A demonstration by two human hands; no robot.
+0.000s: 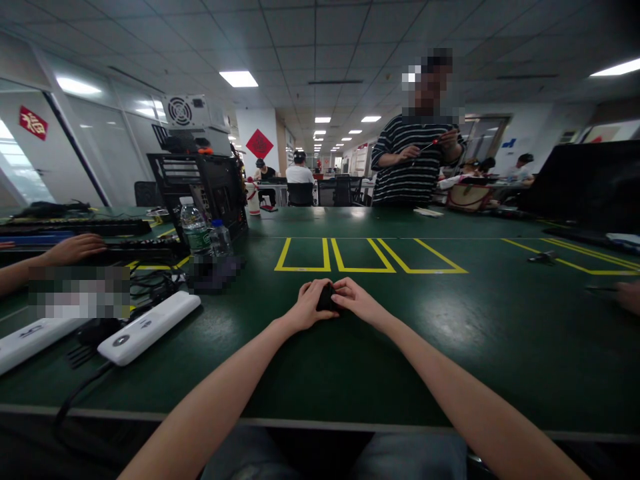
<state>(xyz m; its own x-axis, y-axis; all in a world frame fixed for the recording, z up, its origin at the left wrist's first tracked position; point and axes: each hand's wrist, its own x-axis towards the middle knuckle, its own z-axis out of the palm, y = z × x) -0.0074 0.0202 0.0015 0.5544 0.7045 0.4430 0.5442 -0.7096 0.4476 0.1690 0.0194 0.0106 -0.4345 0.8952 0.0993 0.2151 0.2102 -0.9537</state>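
Observation:
A small black object (pixel 326 298), its kind too dark to make out, is held between my two hands just over the green table (pixel 350 373). My left hand (pixel 311 308) is closed around its left side, thumb below and fingers on top. The fingers of my right hand (pixel 356 299) pinch at its right edge. Parts of the object are covered by my fingers. Beyond my hands, yellow tape outlines (pixel 303 269) mark several boxes on the tabletop.
To the left lie white power strips (pixel 150 328) with black cables, water bottles (pixel 194 227) and an open computer case (pixel 200 180). Another person's hand (pixel 75 249) rests at a keyboard there. A person in a striped shirt (pixel 407 167) stands across the table. At right is a dark monitor (pixel 590 187).

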